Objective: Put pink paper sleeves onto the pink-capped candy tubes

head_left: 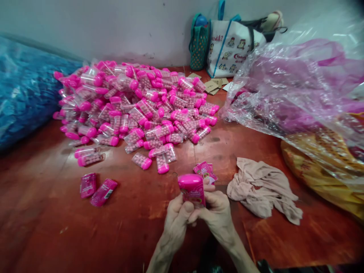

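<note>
Between my two hands, near the front of the red-brown table, is a candy container (pixel 191 185) with a pink cap and a printed pink label around its body. My left hand (pixel 178 213) grips its lower left side, thumb on the front. My right hand (pixel 217 206) holds it from the lower right, some fingers behind it. Just beyond lie a few loose pink labels (pixel 205 170). To the left are two labelled pink containers (pixel 104 192). Farther back rises a big heap of clear, pink-capped containers (pixel 136 102) filled with small pink balls.
A crumpled beige cloth (pixel 264 187) lies right of my hands. Clear and pink plastic bags (pixel 301 83) and a yellow bag (pixel 315 167) fill the right side. A blue bag (pixel 25 91) stands left. A white tote (pixel 227 47), a green bottle holder (pixel 198 47) and cardboard pieces (pixel 213 85) are at the back.
</note>
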A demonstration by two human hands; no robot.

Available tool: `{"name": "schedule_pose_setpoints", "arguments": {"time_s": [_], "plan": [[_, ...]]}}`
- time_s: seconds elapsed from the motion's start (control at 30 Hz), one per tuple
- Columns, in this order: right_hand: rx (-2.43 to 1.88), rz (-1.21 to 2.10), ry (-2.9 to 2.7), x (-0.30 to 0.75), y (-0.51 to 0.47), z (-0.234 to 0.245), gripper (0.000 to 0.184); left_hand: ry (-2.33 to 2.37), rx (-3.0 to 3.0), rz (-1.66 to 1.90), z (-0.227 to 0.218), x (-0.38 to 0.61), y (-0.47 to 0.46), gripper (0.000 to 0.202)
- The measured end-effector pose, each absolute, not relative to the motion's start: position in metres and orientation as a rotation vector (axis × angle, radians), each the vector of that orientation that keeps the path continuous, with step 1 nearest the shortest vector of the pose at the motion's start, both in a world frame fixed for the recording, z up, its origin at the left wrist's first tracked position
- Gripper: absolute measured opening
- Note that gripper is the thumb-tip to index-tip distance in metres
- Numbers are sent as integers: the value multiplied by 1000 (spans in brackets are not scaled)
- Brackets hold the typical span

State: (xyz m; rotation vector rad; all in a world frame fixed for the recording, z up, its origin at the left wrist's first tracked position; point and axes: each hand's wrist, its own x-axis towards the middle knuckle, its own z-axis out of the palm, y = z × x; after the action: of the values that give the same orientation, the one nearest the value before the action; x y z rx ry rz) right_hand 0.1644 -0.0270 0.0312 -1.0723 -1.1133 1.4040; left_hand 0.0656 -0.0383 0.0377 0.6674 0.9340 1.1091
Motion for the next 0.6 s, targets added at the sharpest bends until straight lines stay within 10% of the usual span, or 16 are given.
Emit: {"name": "schedule_pose_setpoints", "arguments": {"time_s": [0.23,0.6], "plan": [[-1149,1285,-1521,155,-34,44,7,1107,512,1312,37,33,-38,29],[-1972,-19,-1665,277,-53,-4,40,2279,688,1103,16,-82,-52,42]]}}
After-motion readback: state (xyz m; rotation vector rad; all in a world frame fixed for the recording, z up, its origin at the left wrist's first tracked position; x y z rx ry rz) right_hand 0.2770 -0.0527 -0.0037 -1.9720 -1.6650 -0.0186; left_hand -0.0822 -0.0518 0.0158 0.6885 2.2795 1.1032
